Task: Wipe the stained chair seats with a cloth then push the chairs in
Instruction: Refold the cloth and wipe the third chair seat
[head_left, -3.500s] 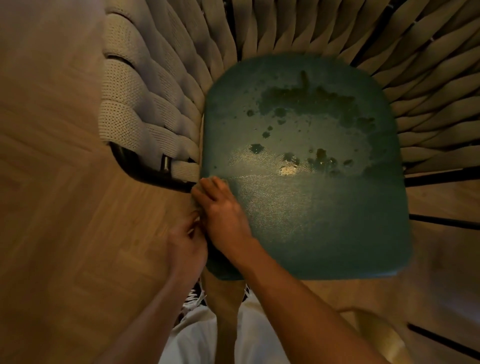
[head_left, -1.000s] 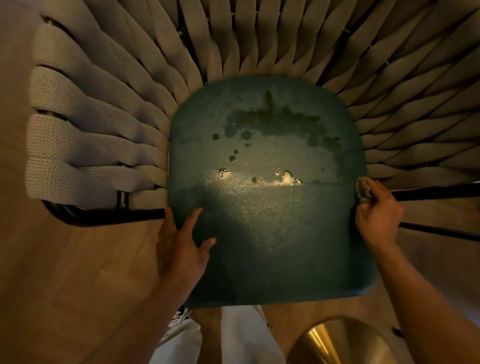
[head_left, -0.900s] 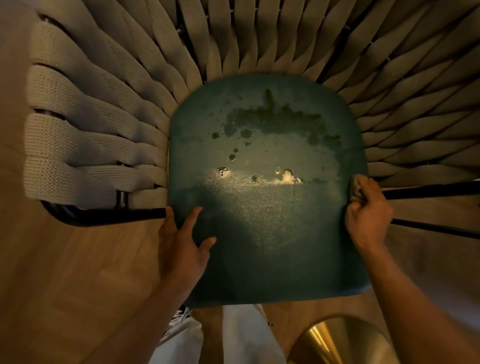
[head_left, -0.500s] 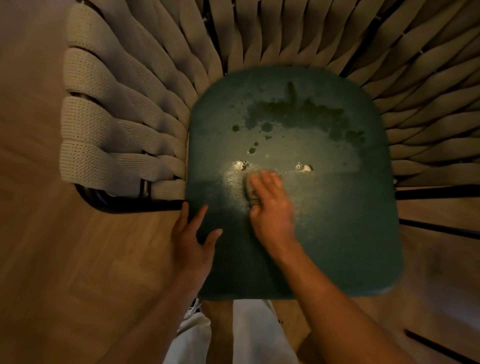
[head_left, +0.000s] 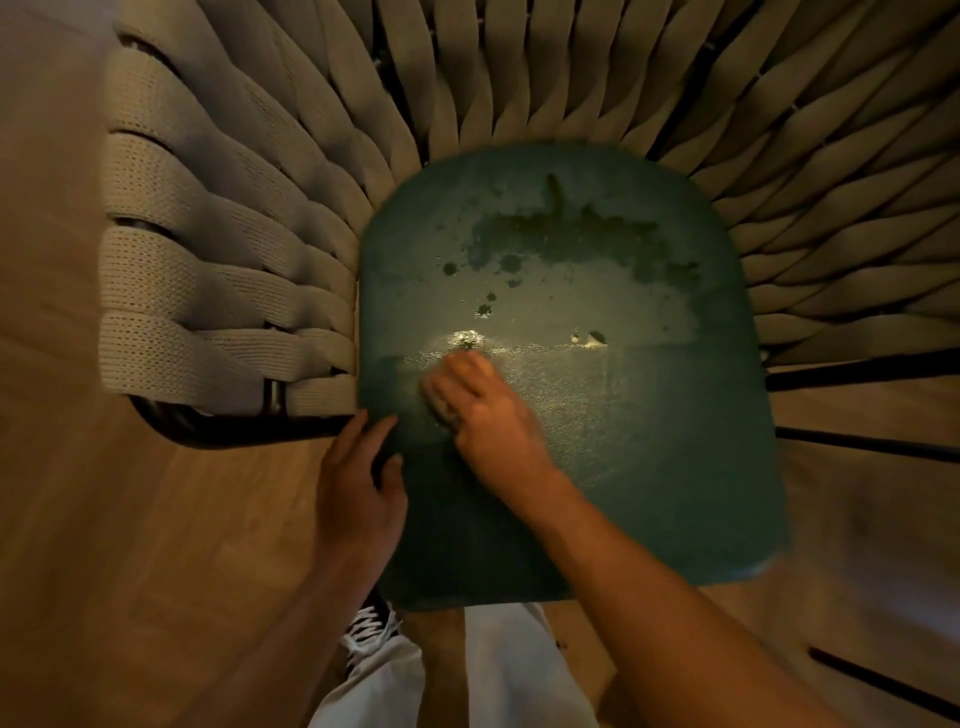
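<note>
Dim, warm light; view straight down onto a chair. Seat (head_left: 597, 426) is dark green, textured, rounded at its far edge. Large dark stain (head_left: 576, 241) spreads across the seat toward 12 o'clock, with smaller spots trailing toward 9 o'clock and two pale glinting flecks near mid-seat. Near half of the seat looks evenly sheened.

Woven beige straps (head_left: 223, 270) fan round the seat from 9 through 12 to 3 o'clock, strung on a dark metal frame (head_left: 218, 434). Wooden plank floor (head_left: 130, 545) all around.

Right hand (head_left: 485, 410) lies on the seat left of centre, fingers curled over a small pale cloth (head_left: 432, 397), pressing it to the surface just below the flecks; hand slightly blurred. Left hand (head_left: 358, 488) at the seat's 8 o'clock edge, fingers straight and spread, resting flat on the rim, holding nothing. Hands close but apart.

Pale trousers (head_left: 514, 670) and a laced shoe (head_left: 371, 626) at 6 o'clock.
</note>
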